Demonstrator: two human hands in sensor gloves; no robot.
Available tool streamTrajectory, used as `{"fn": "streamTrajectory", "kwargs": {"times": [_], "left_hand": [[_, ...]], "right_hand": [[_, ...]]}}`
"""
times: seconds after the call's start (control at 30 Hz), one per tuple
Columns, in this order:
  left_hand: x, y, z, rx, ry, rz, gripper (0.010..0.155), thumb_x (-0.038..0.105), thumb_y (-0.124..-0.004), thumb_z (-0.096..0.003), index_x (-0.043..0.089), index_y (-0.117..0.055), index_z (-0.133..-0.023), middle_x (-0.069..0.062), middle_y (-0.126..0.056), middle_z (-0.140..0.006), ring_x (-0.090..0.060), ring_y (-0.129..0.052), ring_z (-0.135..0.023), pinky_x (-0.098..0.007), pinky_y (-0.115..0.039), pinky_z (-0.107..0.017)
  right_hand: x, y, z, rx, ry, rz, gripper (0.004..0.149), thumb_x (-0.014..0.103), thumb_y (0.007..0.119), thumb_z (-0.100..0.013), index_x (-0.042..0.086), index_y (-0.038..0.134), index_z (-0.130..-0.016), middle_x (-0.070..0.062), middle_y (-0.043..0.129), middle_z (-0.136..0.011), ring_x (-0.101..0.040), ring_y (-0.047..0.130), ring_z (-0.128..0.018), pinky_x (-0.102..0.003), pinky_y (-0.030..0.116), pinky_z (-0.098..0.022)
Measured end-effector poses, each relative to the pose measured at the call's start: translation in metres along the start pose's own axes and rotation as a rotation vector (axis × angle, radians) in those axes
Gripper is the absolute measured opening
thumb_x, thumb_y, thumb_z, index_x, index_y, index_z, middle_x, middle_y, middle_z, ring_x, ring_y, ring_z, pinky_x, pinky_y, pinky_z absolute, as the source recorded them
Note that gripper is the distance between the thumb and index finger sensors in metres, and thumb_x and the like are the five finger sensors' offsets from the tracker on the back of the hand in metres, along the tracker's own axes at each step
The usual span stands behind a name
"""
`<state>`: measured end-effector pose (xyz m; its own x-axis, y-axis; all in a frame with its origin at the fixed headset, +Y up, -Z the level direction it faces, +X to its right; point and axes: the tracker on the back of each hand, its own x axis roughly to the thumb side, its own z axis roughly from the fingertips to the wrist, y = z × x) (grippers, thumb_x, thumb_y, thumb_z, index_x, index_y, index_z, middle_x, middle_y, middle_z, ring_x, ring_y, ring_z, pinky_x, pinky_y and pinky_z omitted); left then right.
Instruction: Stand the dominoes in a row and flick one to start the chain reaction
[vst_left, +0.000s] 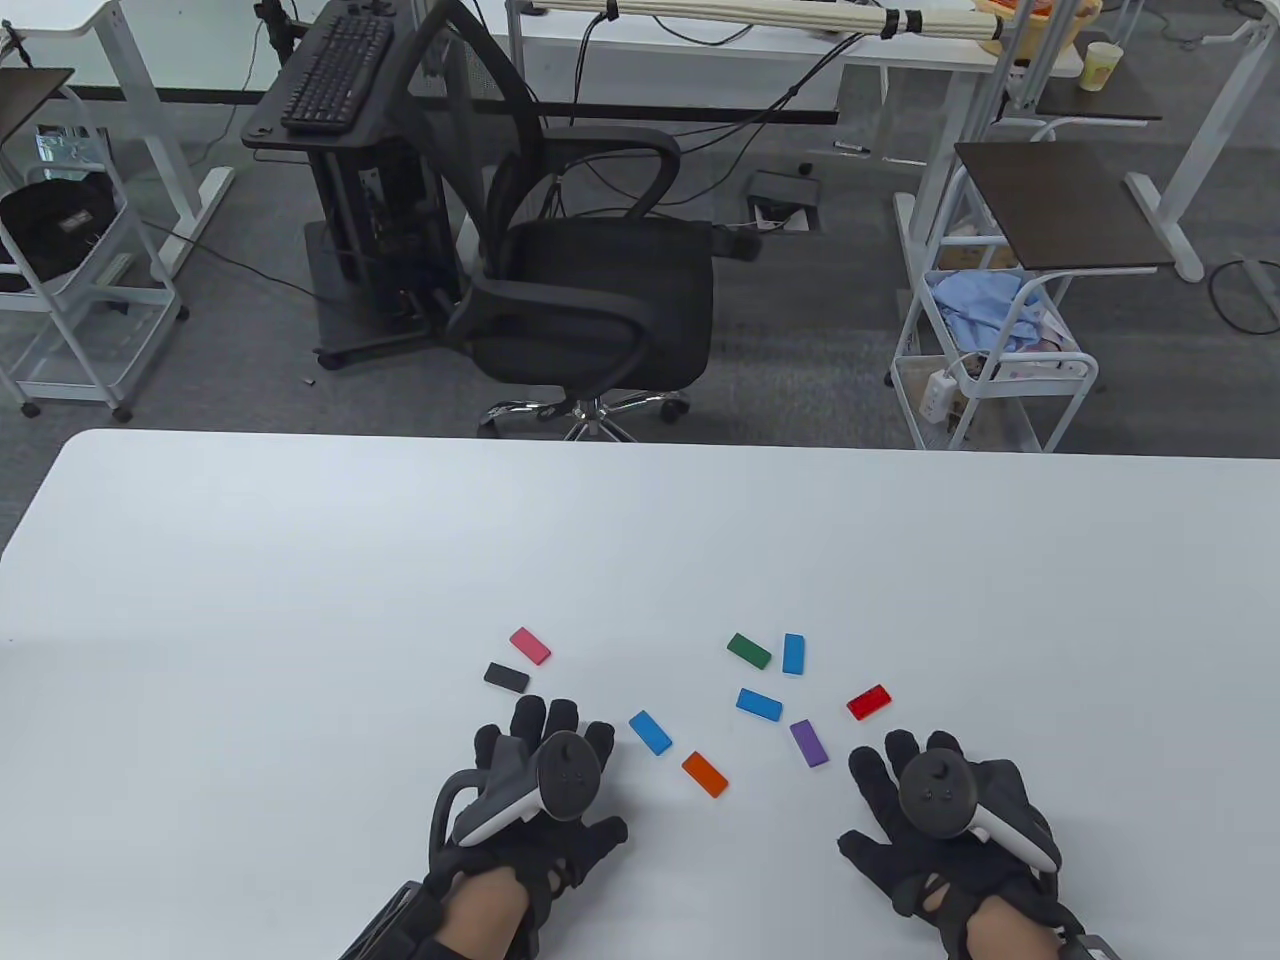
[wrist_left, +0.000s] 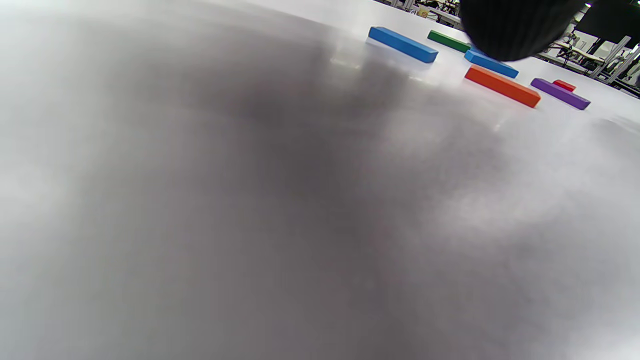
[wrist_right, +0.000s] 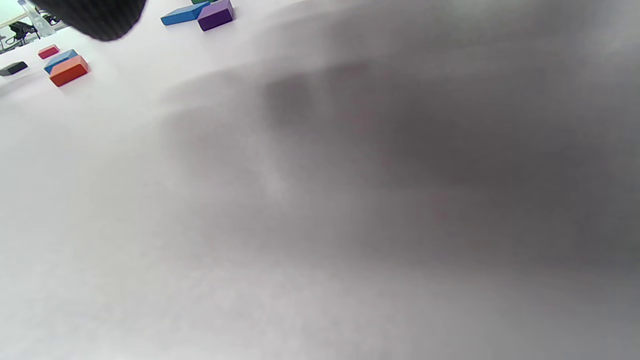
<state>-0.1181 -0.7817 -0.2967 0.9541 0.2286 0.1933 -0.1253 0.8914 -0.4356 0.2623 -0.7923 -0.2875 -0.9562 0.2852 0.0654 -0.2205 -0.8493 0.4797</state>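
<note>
Not begun: small flat coloured plastic dominoes (vst_left: 757, 703) all lying down mid-frame on white bench (vst_left: 300, 600). Left grip (vst_left: 535, 800) & right grip (vst_left: 935, 810) flat, fingers spread, holding nothing.

no readable text, labels or numbers

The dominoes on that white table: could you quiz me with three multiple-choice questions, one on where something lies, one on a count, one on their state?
1. Which domino lies nearest the left hand? A black B green C red
2. How many blue dominoes? A one B three C five
3. The dominoes are: A standing in a row B stacked C lying flat

Answers: 1 A, the black domino sits just beyond its fingertips. 2 B, three blue ones. 3 C, all lie flat and scattered on the table.
</note>
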Motion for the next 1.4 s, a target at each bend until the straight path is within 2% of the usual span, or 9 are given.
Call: {"fn": "streamTrajectory", "kwargs": {"times": [0.33, 0.53, 0.8, 1.0, 1.4], "left_hand": [[0.0, 0.001, -0.001, 0.004, -0.019, 0.007, 0.086, 0.065, -0.065, -0.045, 0.036, -0.011, -0.105, -0.003, 0.013, -0.111, -0.033, 0.02, -0.098, -0.067, 0.005, -0.065], [0.001, 0.0, -0.001, 0.002, -0.029, 0.004, 0.086, 0.065, -0.065, -0.0452, 0.036, -0.012, -0.105, -0.003, 0.012, -0.111, -0.033, 0.02, -0.098, -0.067, 0.005, -0.065], [0.001, 0.001, -0.001, 0.0, -0.028, 0.013, 0.085, 0.064, -0.065, -0.0454, 0.035, -0.012, -0.105, -0.003, 0.012, -0.111, -0.033, 0.02, -0.098, -0.067, 0.005, -0.065], [0.002, 0.001, -0.002, 0.0, -0.033, 0.017, 0.085, 0.064, -0.065, -0.0455, 0.035, -0.012, -0.106, -0.003, 0.012, -0.111, -0.033, 0.02, -0.098, -0.067, 0.005, -0.065], [0.003, 0.001, -0.002, 0.001, -0.037, 0.014, 0.085, 0.064, -0.065, -0.0456, 0.035, -0.013, -0.106, -0.004, 0.012, -0.112, -0.033, 0.02, -0.098, -0.067, 0.005, -0.065]], "right_hand": [[0.018, -0.017, 0.0, -0.01, -0.003, 0.014, 0.074, 0.063, 0.062, -0.051, 0.041, 0.011, -0.1, 0.0, -0.007, -0.11, -0.036, -0.023, -0.089, -0.061, -0.009, -0.064], [0.031, -0.033, -0.015, -0.013, 0.004, 0.033, 0.074, 0.062, 0.062, -0.051, 0.04, 0.011, -0.1, 0.0, -0.005, -0.111, -0.036, -0.021, -0.09, -0.061, -0.008, -0.065], [0.055, -0.057, -0.055, 0.002, 0.005, -0.049, 0.074, 0.061, 0.063, -0.051, 0.04, 0.011, -0.1, -0.002, -0.002, -0.112, -0.036, -0.019, -0.092, -0.061, -0.007, -0.065], [0.069, -0.064, -0.086, 0.034, 0.036, -0.105, 0.074, 0.061, 0.062, -0.051, 0.04, 0.011, -0.1, -0.002, 0.002, -0.113, -0.037, -0.018, -0.092, -0.061, -0.007, -0.065], [0.101, -0.063, -0.14, 0.072, 0.111, 0.015, 0.073, 0.06, 0.062, -0.051, 0.038, 0.012, -0.1, -0.003, 0.01, -0.115, -0.038, -0.014, -0.094, -0.062, -0.005, -0.066]]}}
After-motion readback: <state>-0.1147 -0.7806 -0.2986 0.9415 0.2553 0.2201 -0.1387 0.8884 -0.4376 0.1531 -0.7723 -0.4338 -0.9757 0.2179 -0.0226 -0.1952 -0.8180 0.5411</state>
